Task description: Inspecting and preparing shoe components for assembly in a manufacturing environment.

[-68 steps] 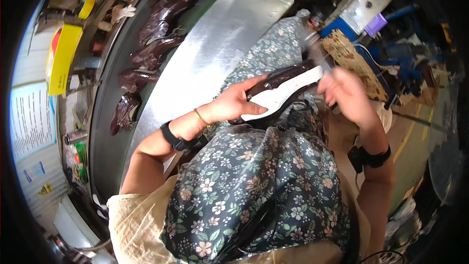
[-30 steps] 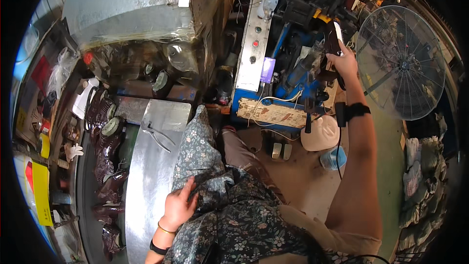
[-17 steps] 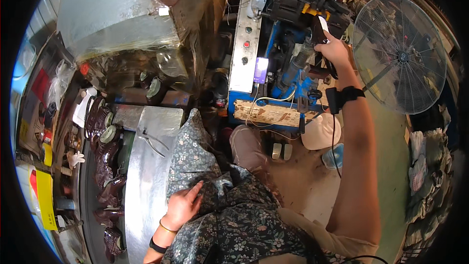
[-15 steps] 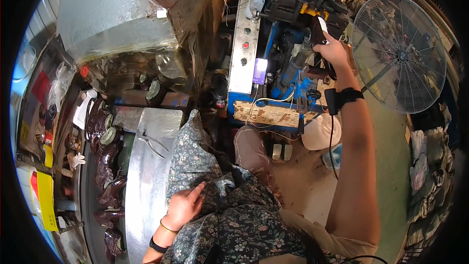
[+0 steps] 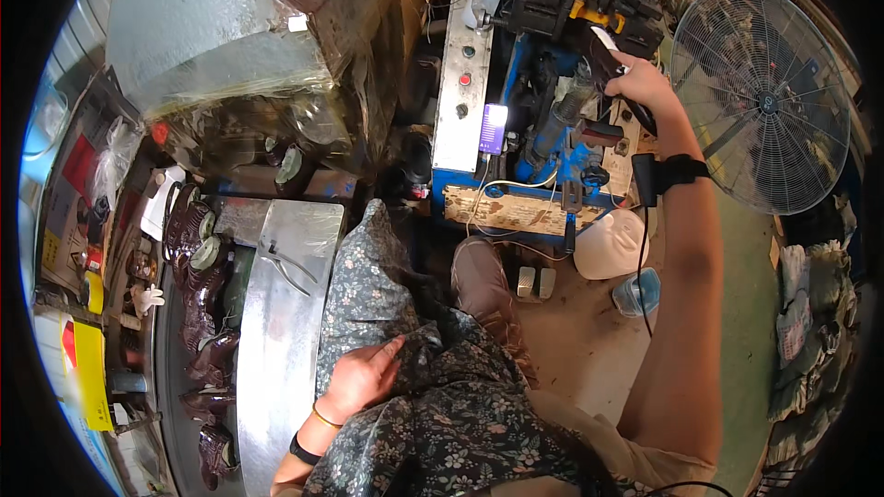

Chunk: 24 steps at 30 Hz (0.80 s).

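Stretched out to the far right, my right hand (image 5: 642,87) is closed round a dark brown shoe (image 5: 603,63) with a whitish strip along its upper edge. The shoe is beside the black clamps of a blue machine (image 5: 548,152); whether they touch I cannot tell. My left hand (image 5: 362,377) lies on the floral apron (image 5: 465,405) over my lap, holding nothing, its index finger stretched out. Left of that hand, pincers (image 5: 287,267) rest on a shiny metal surface (image 5: 276,377). Several glossy maroon shoes (image 5: 210,350) stand in a row on a dark rack further left.
A large round fan (image 5: 764,101) stands right of the machine. Under the machine are foot pedals (image 5: 534,283), a white jug (image 5: 608,244) and a blue-rimmed tub (image 5: 635,293). A plastic-wrapped metal hood (image 5: 221,28) fills the far left. Piled cloths (image 5: 806,322) lie along the right.
My right hand has drawn the shoe slightly right and back from the machine's clamps. The view has shifted a little. My left hand stays on the apron.
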Each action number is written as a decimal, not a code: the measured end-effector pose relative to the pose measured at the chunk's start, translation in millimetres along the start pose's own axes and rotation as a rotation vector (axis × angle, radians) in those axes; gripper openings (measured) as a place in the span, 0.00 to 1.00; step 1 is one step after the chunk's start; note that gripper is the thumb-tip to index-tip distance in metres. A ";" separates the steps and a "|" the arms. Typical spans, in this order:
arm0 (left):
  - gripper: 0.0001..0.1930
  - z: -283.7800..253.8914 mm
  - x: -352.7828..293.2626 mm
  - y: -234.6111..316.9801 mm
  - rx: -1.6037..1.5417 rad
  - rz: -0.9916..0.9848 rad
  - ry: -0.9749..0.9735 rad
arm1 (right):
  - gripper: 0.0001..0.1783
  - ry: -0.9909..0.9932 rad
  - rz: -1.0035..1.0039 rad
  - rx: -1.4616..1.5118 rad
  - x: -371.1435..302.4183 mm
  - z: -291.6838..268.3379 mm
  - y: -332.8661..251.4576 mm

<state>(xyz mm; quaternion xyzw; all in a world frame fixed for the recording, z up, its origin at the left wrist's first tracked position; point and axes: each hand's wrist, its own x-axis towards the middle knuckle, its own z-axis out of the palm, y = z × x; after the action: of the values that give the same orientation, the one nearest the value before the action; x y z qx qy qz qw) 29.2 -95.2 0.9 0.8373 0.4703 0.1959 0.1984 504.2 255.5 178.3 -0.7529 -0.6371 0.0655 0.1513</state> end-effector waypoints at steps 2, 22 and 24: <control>0.22 0.1 -3.6 -0.7 -0.010 -0.035 -0.009 | 0.49 -0.062 0.067 -0.148 -4.3 9.0 -8.6; 0.35 -45.6 -219.6 -253.1 0.661 -1.095 0.449 | 0.42 0.222 -0.154 -0.185 149.7 106.6 99.3; 0.37 -57.2 -232.4 -273.5 0.651 -1.147 0.282 | 0.41 0.234 -0.210 -0.188 184.8 104.7 120.2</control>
<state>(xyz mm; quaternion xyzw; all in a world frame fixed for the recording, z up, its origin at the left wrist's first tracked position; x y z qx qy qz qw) -306.2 -156.8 -124.8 0.4384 0.8970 0.0151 -0.0548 619.8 434.5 59.3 -0.6955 -0.6937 -0.0985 0.1593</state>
